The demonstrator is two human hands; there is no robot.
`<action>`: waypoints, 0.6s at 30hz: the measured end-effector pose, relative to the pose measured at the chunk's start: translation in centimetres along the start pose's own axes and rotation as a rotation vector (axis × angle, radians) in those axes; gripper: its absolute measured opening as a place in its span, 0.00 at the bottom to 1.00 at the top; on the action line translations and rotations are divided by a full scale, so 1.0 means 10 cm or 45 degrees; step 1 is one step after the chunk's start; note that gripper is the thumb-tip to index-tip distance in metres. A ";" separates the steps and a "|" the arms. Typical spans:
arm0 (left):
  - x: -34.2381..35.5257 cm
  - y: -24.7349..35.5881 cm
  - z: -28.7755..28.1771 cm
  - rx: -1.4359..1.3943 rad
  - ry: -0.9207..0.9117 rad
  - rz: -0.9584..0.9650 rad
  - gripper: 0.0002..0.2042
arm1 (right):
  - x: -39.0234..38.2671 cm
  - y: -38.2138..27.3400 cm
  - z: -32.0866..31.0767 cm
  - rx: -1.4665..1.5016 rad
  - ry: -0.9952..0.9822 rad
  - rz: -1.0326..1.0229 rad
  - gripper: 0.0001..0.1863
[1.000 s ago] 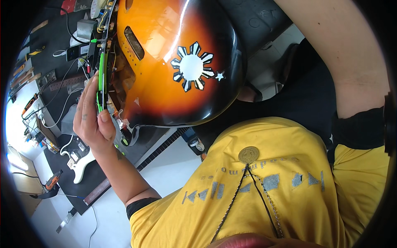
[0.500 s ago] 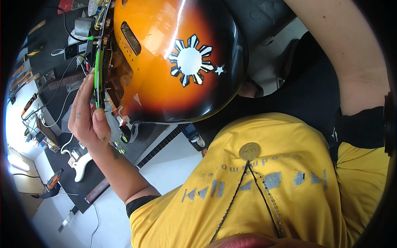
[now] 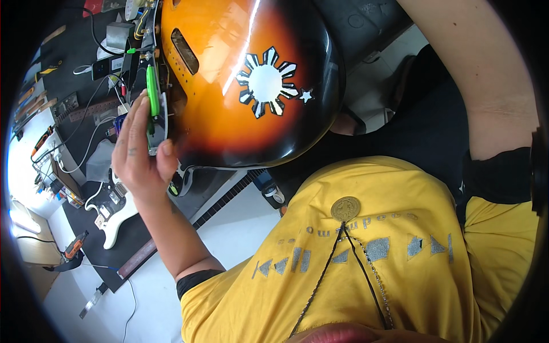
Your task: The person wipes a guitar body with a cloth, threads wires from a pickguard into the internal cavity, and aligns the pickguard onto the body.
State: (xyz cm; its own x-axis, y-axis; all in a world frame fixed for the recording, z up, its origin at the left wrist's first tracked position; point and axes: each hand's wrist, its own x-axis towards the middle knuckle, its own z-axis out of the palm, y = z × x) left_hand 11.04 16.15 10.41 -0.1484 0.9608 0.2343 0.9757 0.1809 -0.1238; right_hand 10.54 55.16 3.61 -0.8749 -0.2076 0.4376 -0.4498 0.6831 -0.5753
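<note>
A glossy sunburst electric guitar body (image 3: 209,123) fills the upper middle, with a white sun decal (image 3: 266,83) and a small star on it. To its left, my left hand (image 3: 137,160) is closed on the near end of a dark pickguard (image 3: 162,123), which stands almost on edge beside the body's open cavity. A bright green bar-shaped part (image 3: 152,91) shows on the pickguard under my fingertips. Wiring and metal parts (image 3: 147,54) run along its far end. My right arm (image 3: 486,63) reaches past the top edge, so my right hand is out of view.
On the dark bench at left lie a white guitar body (image 3: 119,220), a phone-like device (image 3: 106,67), cables and several hand tools. A fretted neck (image 3: 229,197) lies below the sunburst body. An orange-black tool (image 3: 75,246) is at the lower left.
My left hand has moved slightly right with the pickguard. The pickguard has tilted, so more of its face and the green part now show. The guitar body has shifted very little.
</note>
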 end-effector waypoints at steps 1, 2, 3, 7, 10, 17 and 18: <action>-0.02 0.02 0.04 0.042 -0.005 0.004 0.30 | 0.00 -0.01 -0.02 -0.008 0.001 0.001 0.18; -0.05 0.04 0.08 0.085 -0.010 0.007 0.30 | 0.01 -0.01 -0.03 -0.019 -0.005 0.010 0.18; -0.07 0.04 0.11 0.063 -0.003 -0.005 0.30 | 0.01 -0.02 -0.04 -0.030 -0.012 0.020 0.18; -0.09 0.08 0.22 0.092 -0.009 -0.008 0.29 | 0.00 -0.01 -0.04 -0.081 -0.036 0.024 0.18; -0.07 0.11 0.21 0.048 -0.011 -0.049 0.29 | -0.02 -0.07 -0.04 -0.104 -0.016 0.088 0.18; -0.03 0.09 0.09 -0.410 -0.105 -0.281 0.26 | -0.07 -0.11 -0.06 -0.039 0.022 0.093 0.18; -0.01 0.05 0.07 -0.408 -0.094 -0.281 0.26 | -0.06 -0.13 -0.04 -0.026 0.036 0.111 0.18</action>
State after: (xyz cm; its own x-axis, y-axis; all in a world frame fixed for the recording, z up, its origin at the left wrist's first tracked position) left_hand 11.38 16.31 9.63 -0.3603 0.9207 0.1500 0.9181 0.3216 0.2317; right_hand 11.73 54.74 4.38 -0.9051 -0.1270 0.4057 -0.3680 0.7120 -0.5980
